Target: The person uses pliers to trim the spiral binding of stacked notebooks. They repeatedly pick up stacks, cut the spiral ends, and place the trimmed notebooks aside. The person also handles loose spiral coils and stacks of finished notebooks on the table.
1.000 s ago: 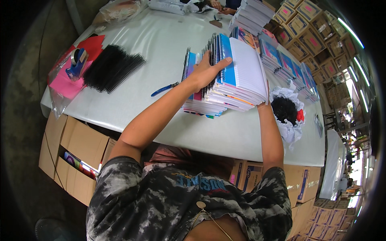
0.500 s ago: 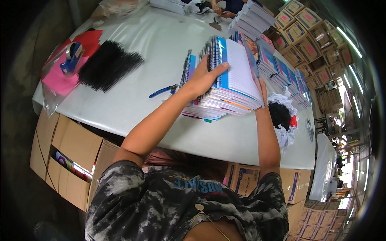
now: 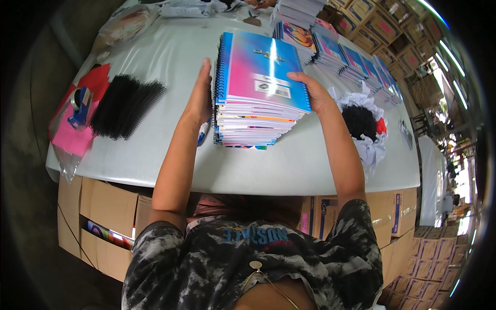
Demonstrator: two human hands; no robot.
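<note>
In the head view, the stack of spiral notebooks (image 3: 256, 114) stands on the worktop (image 3: 150, 160), set back from the middle of its near edge. The left hand (image 3: 200, 98) is upright along the stack's left side, fingers straight and close together, with nothing visible in their grasp; whether the palm touches the stack I cannot tell. The right hand (image 3: 316, 95) lays its thumb on the top cover (image 3: 253, 70), the other fingers hidden at the right side, so their hold cannot be told. Placed opposite each other, the hands probably steady the tall pile. Loose black coils (image 3: 128, 106) lie toward the worktop's left edge, presumably within reach yet clear of the notebooks
</note>
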